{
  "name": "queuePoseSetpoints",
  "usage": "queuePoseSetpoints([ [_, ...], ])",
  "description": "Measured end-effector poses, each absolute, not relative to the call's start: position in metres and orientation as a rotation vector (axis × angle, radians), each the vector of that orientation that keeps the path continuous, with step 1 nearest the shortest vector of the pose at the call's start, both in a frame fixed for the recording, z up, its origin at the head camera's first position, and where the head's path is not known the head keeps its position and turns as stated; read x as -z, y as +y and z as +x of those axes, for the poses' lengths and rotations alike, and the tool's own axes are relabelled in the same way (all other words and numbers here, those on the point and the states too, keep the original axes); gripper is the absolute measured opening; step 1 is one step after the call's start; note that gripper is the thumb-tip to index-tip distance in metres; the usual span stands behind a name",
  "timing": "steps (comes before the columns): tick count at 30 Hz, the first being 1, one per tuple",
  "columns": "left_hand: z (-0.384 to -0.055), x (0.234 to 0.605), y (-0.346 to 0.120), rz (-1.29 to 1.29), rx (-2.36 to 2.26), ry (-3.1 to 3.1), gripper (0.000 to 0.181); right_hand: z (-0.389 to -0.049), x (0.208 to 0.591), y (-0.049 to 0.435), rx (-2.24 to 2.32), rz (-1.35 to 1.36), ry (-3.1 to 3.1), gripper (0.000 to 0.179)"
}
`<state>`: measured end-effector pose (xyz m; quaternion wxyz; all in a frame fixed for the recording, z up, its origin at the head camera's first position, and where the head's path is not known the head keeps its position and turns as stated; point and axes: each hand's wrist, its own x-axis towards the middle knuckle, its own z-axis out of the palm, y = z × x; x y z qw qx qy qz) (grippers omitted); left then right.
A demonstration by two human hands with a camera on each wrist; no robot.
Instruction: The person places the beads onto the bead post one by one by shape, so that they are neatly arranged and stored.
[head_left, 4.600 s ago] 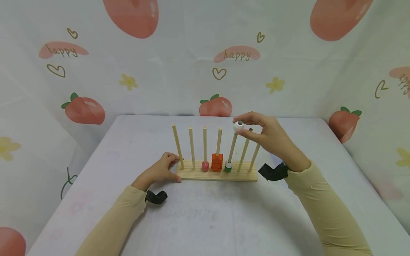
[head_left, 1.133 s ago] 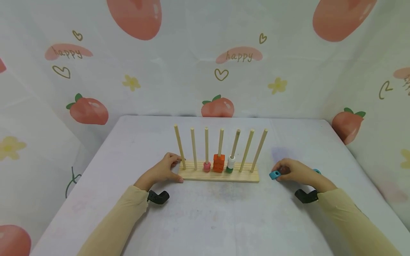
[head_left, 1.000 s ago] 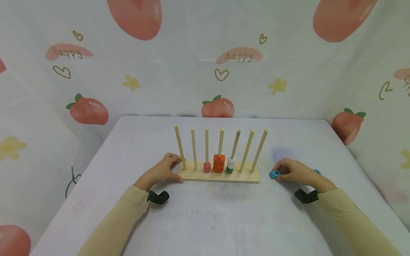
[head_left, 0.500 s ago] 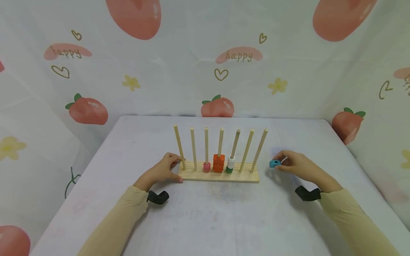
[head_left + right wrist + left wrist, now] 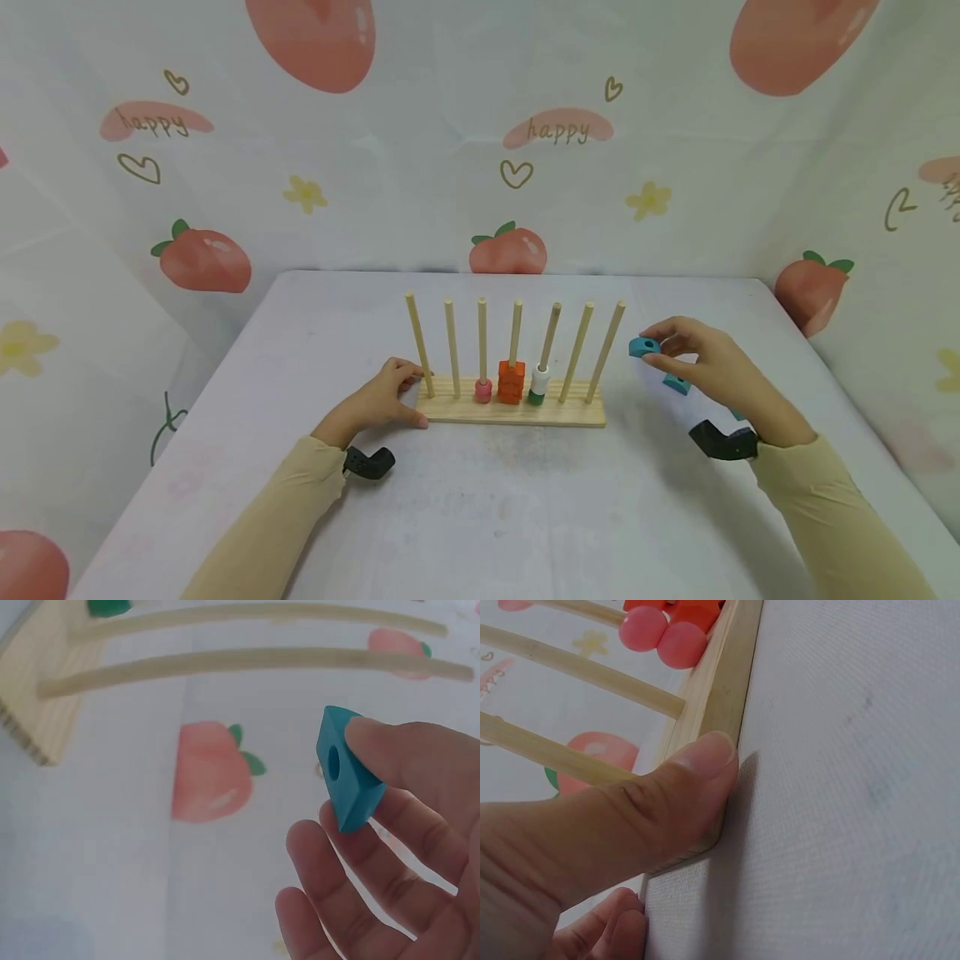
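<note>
A wooden peg board [image 5: 465, 410] with a row of several upright pegs stands mid-table. My left hand [image 5: 375, 398] grips its left end; in the left wrist view the thumb [image 5: 682, 776] presses the front edge. My right hand [image 5: 708, 354] holds a blue bead [image 5: 349, 776] in the air right of the board, pinched between thumb and fingertips. The bead has flat sides, a curved back and a hole through it. Pink beads [image 5: 483, 391] sit on the third peg from the left, orange beads [image 5: 512, 383] on the fourth, white beads [image 5: 540, 377] above green [image 5: 536, 399] on the fifth.
Another blue bead [image 5: 677, 383] lies on the white-covered table [image 5: 480, 517] below my right hand. Part of a further blue piece [image 5: 737, 413] shows behind the right wrist. A printed cloth [image 5: 420, 167] hangs behind the table.
The white bead that my right hand held is now on the fifth peg. The right hand has since picked up a blue bead and raised it. My left hand stays put.
</note>
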<state>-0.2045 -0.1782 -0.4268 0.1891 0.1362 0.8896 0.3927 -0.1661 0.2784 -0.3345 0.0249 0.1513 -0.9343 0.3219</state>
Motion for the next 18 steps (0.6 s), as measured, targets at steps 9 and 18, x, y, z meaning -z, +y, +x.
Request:
queuePoseSetpoints([
  [9, -0.206, 0.428, -0.178, 0.392, -1.091, 2.511, 0.082, -0.159, 0.311, 0.269, -0.978, 0.515, -2.675, 0.029],
  [18, -0.205, 0.429, -0.179, 0.398, -1.094, 2.512, 0.082, -0.156, 0.292, 0.258, -1.162, 0.528, -2.469, 0.032],
])
